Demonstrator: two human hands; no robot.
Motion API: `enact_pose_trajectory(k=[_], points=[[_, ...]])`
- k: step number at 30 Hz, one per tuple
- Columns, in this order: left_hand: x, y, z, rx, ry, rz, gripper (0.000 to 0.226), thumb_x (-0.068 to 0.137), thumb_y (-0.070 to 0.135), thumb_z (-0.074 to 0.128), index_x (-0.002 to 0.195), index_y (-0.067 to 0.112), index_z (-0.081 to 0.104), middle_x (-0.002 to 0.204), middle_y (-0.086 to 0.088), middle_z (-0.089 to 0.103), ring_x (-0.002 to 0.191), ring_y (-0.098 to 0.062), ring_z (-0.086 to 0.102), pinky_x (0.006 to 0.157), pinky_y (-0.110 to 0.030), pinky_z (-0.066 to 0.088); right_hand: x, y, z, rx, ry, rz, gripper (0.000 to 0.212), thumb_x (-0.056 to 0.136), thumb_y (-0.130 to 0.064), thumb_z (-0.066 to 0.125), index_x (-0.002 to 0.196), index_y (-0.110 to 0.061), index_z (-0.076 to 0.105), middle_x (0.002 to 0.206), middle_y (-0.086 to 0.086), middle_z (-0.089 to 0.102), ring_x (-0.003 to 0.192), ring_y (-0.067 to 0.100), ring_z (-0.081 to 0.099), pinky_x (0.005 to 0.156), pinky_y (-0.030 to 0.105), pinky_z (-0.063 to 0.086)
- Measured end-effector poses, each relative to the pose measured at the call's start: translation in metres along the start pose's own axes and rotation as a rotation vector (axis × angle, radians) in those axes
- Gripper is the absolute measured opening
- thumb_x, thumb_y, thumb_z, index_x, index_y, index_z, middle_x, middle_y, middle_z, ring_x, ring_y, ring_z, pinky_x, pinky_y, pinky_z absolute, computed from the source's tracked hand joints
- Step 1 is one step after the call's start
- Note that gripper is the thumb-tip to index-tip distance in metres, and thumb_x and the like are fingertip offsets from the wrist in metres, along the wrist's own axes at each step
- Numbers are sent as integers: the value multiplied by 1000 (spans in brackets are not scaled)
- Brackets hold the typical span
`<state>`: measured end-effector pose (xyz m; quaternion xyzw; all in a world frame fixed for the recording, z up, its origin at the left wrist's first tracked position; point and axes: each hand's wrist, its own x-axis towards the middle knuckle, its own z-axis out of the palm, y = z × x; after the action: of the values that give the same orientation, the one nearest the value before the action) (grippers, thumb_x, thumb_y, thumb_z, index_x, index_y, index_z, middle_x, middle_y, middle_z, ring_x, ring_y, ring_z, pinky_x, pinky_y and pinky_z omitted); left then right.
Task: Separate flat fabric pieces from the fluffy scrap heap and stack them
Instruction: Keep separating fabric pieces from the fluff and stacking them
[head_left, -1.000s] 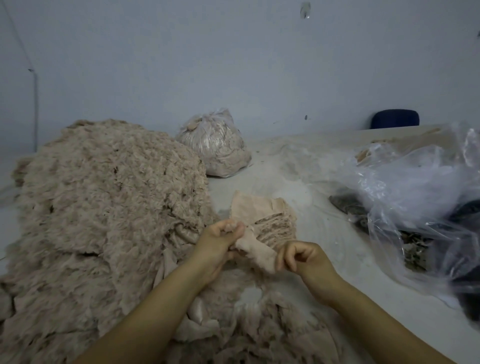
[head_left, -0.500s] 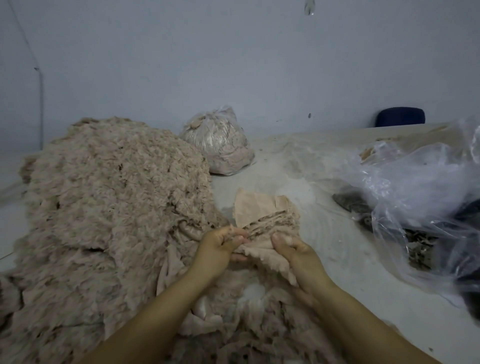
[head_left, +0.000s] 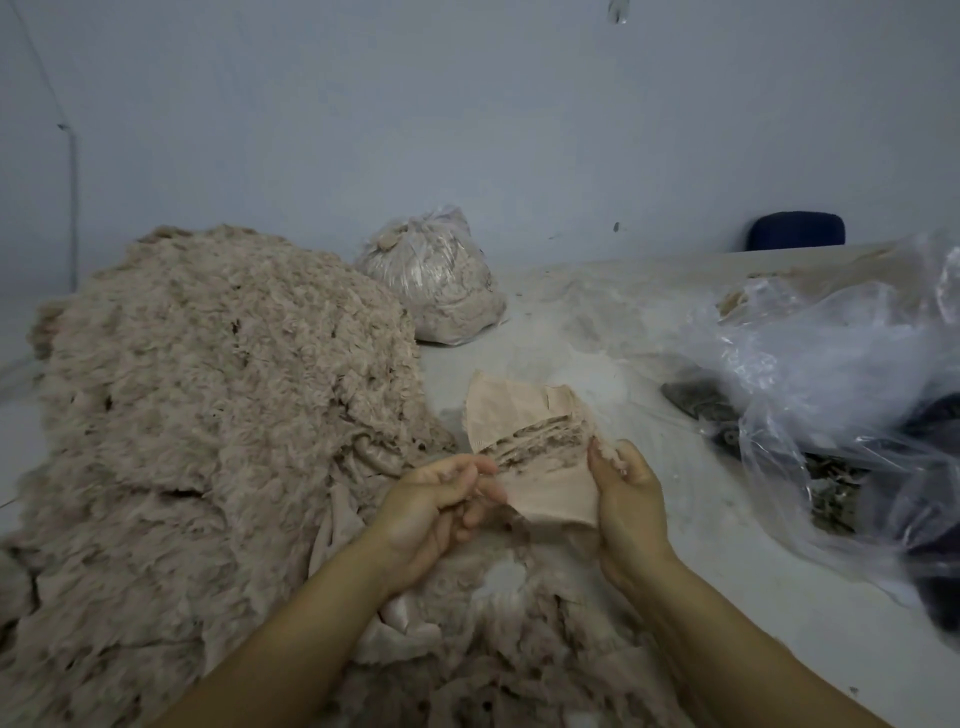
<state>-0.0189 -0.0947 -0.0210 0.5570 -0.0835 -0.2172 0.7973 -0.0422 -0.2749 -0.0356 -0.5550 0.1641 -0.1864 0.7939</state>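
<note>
Holding a flat piece of fabric (head_left: 553, 493) between them, both hands work just above the near edge of the table (head_left: 545, 332). The left hand (head_left: 434, 512) has its fingers curled in, pinching the piece's left edge between thumb and fingertips. The right hand (head_left: 628, 499) grips the right edge, thumb on top, with a tuft of fluff caught at its fingertips. The piece is stretched flat between the two hands, smooth pink-beige side facing up.

Just beyond the hands sits the stack of flat pieces (head_left: 524, 415), a small layered pile on the table with its frayed edges showing toward the camera; the held piece overlaps its near side, and whether they touch I cannot tell.

Filling the left of the scene is the fluffy scrap heap (head_left: 208, 415), a big shaggy beige mound that spreads down under both forearms in the near foreground. A few smoother strips poke out of it near the left wrist.

Far behind the stack, a tied clear bag of scraps (head_left: 431, 280) rests against the wall side of the table. On the right, loose clear plastic sheeting (head_left: 831, 374) billows over some dark material. A blue chair back (head_left: 795, 231) shows beyond the table's far right edge.
</note>
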Motion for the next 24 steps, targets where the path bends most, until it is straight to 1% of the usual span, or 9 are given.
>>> enact_pose_trajectory(k=[3, 5, 9, 12, 14, 17, 19, 21, 24], points=[[-2, 3, -15, -20, 60, 5, 18, 94, 4, 43, 101, 1, 60, 62, -4, 63, 44, -8, 46, 39, -18, 35, 8, -7, -12, 54, 92, 8, 14, 95, -17, 56, 82, -13, 57, 71, 8, 58, 65, 19, 57, 61, 30, 48], [-6, 4, -18, 215, 7, -86, 21, 94, 15, 50, 106, 3, 62, 69, -4, 67, 49, -8, 52, 42, -18, 39, 11, -11, -17, 17, 39, 53, 14, 94, -19, 60, 94, -6, 63, 81, 12, 64, 74, 23, 62, 70, 34, 50], [-12, 12, 5, 809, -226, -328, 65, 66, 72, 53, 114, 29, 63, 89, 3, 66, 72, -14, 66, 63, -24, 54, 0, -11, -1, -18, -122, 73, 17, 95, -15, 56, 96, 0, 62, 81, 17, 65, 73, 28, 63, 71, 38, 52], [-3, 19, 23, 1424, -54, -27, 82, 58, 90, 26, 105, 35, 66, 99, 7, 68, 89, -12, 62, 78, -30, 49, -10, -10, 12, 14, -232, 86, 26, 95, -15, 55, 106, 9, 57, 95, 31, 65, 79, 35, 65, 71, 41, 55], [2, 20, 32, 1254, 80, 130, 78, 61, 86, 33, 101, 29, 67, 96, 8, 67, 89, -10, 62, 79, -29, 49, -13, -11, 16, 42, -306, 105, 30, 94, -14, 56, 109, 12, 57, 102, 33, 65, 88, 40, 66, 78, 45, 56], [11, 16, 38, 759, 2, 130, 36, 74, 55, 65, 86, 22, 63, 73, 6, 61, 67, -7, 56, 62, -22, 44, -13, -10, 18, 19, -382, 83, 29, 93, -21, 58, 98, 8, 62, 91, 22, 71, 82, 31, 69, 76, 39, 57], [14, 13, 38, 674, -42, 146, 20, 84, 31, 68, 71, 19, 59, 61, -4, 50, 55, -12, 42, 52, -25, 31, -9, -10, 17, -84, -370, 16, 30, 91, -24, 60, 84, 4, 61, 70, 13, 65, 62, 19, 62, 57, 26, 53], [16, 11, 36, 695, -58, 160, 24, 89, 22, 63, 66, 18, 57, 60, -6, 45, 52, -10, 36, 50, -24, 28, -3, -12, 13, -160, -315, -48, 31, 92, -22, 60, 69, -3, 55, 51, 5, 48, 43, 12, 42, 39, 20, 35], [17, 16, 32, 655, -36, 175, 30, 92, 16, 58, 63, 17, 57, 53, 7, 46, 47, -3, 39, 47, -16, 32, 13, -16, 0, -122, -179, -65, 38, 96, -18, 55, 61, -12, 41, 45, 0, 35, 41, 12, 25, 36, 19, 22]])
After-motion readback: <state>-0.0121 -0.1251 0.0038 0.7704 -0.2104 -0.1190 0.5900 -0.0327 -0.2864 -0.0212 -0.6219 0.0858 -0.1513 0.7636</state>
